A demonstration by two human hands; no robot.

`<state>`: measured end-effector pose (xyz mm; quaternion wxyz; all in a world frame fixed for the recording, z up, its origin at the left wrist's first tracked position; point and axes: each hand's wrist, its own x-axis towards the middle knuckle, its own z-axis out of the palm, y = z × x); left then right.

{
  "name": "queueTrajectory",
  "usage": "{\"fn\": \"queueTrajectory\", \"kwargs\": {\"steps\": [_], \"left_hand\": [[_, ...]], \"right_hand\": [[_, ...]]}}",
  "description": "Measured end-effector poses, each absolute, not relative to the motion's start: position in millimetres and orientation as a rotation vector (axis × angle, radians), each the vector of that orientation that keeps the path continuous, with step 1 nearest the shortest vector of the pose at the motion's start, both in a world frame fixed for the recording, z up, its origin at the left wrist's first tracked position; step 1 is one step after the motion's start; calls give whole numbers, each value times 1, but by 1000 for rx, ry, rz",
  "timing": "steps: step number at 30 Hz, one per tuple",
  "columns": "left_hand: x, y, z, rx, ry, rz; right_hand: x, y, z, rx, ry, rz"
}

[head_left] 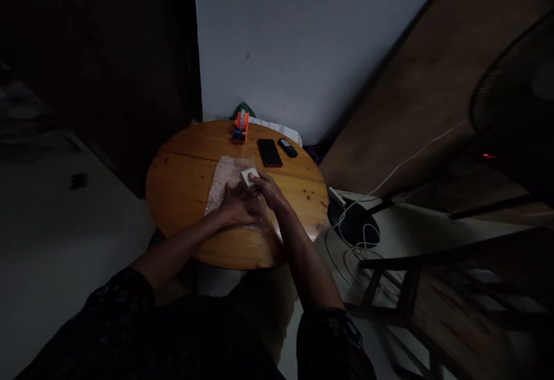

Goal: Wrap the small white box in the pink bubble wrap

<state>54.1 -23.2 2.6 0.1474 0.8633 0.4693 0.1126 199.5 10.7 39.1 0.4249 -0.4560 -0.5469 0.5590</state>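
My right hand [269, 188] grips a small white box [248, 176], thumb on its upper face, above the middle of the round wooden table. My left hand [237, 206] lies spread on a sheet of bubble wrap [219, 186], with its fingers apart. The wrap is spread on the tabletop under both hands, and part of it is hidden by them. What the box holds does not show.
On the wooden table [173, 195], toward the wall, are an orange tape dispenser [241, 126], a dark smartphone [269, 153] and a small keypad phone [288, 147]. A wooden chair [450, 311], loose white cables [346, 218] and a fan [515, 80] are at the right.
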Motion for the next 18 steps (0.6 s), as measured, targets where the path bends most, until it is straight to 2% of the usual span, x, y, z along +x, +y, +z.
{"fn": "queueTrajectory", "kwargs": {"steps": [6,10,18], "left_hand": [[52,-19,18,2405,1298,148],[28,-7,24,2341,1336,275],[-5,-6,6,2307,1461,174]], "right_hand": [[222,31,13,-1249,-1218,1314],[224,26,4,-1211,-1214,1275],[222,12,12,-1122,-1339,1290]]}}
